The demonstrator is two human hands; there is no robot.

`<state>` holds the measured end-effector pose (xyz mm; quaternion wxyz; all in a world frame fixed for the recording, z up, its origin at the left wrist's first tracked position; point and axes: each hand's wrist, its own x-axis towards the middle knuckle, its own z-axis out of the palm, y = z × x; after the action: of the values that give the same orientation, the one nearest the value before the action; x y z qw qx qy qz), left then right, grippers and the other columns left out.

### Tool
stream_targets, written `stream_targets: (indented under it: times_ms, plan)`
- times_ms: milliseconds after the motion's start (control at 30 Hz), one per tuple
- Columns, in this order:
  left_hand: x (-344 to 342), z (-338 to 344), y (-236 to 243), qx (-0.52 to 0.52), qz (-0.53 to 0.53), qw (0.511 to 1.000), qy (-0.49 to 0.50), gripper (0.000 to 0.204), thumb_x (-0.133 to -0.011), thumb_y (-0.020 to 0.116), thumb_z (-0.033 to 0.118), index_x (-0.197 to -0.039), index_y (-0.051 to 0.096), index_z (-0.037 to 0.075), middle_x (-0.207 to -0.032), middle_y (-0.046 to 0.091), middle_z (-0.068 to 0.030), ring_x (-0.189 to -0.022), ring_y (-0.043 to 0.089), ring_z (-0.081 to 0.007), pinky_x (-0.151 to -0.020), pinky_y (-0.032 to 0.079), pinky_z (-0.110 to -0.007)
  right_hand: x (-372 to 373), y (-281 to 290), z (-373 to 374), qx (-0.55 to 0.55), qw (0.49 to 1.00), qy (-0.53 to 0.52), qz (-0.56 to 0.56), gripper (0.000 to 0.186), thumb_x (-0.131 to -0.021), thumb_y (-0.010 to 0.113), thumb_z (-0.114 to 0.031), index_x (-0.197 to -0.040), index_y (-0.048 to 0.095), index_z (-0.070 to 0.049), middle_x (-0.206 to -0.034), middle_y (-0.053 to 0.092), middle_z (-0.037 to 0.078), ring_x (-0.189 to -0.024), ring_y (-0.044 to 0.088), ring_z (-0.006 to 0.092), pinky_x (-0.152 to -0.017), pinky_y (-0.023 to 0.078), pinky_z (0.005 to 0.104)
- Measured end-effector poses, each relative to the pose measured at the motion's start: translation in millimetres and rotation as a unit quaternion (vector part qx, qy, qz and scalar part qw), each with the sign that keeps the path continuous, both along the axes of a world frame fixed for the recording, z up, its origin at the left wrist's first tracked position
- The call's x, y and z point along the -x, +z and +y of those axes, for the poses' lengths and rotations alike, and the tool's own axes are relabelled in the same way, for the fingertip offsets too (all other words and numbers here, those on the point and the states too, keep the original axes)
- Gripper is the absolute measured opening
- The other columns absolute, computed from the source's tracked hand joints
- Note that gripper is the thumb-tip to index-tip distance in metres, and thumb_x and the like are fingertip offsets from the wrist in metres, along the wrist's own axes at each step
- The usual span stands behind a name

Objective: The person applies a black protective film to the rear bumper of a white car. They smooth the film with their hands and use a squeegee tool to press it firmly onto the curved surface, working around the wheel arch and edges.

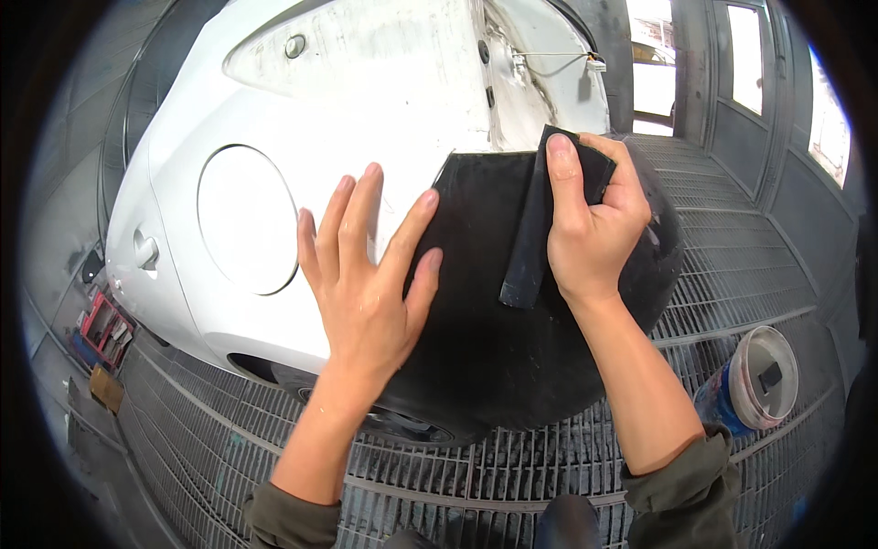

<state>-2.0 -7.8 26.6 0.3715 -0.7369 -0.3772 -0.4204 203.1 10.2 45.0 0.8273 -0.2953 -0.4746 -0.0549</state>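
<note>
My left hand (359, 265) is spread with its fingertips on the white car body panel (393, 137), beside the seam with the black bumper (457, 348). Drops of water show on its skin. In my right hand (599, 220), thumb on top and fingers curled, is a folded sheet of black sandpaper (535, 224). One strip of the sheet hangs down toward the bumper's surface; whether it touches there I cannot tell. The round fuel flap (247, 220) lies left of my left hand.
A bucket (737, 389) of cloudy liquid with a dark block (770, 376) in it stands on the metal grate floor (732, 261) at right. At far left are a red rack (108, 331) and a cardboard box (106, 389). A loose wire (558, 55) hangs at the car's rear opening.
</note>
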Motion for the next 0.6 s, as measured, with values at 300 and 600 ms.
stream_targets:
  times_ms: [300,600]
  plan:
    - [-41.0,-2.0,15.4,0.027,-0.122,0.991,-0.056,0.045,-0.087,0.075,0.010,-0.131,0.075,0.016,-0.167,0.039,-0.0220,-0.156,0.031,-0.0445,-0.126,0.018,-0.067,-2.1,-3.9,8.0,-0.054,0.998,-0.016,-0.028,0.021,-0.098,0.080,-0.014,-0.102,0.071,0.004,-0.088,0.073,0.009,-0.081,0.067,0.0160,-0.078,0.054,0.0293]
    - [-39.1,0.5,17.7,-0.014,-0.070,0.997,-0.010,0.043,-0.087,0.073,0.011,-0.129,0.076,0.017,-0.166,0.041,-0.0198,-0.157,0.029,-0.0429,-0.126,0.017,-0.066,-4.5,-4.6,8.5,-0.053,0.997,-0.018,-0.047,0.018,-0.097,0.080,-0.010,-0.102,0.071,0.004,-0.089,0.072,0.009,-0.081,0.066,0.0151,-0.077,0.052,0.0284]
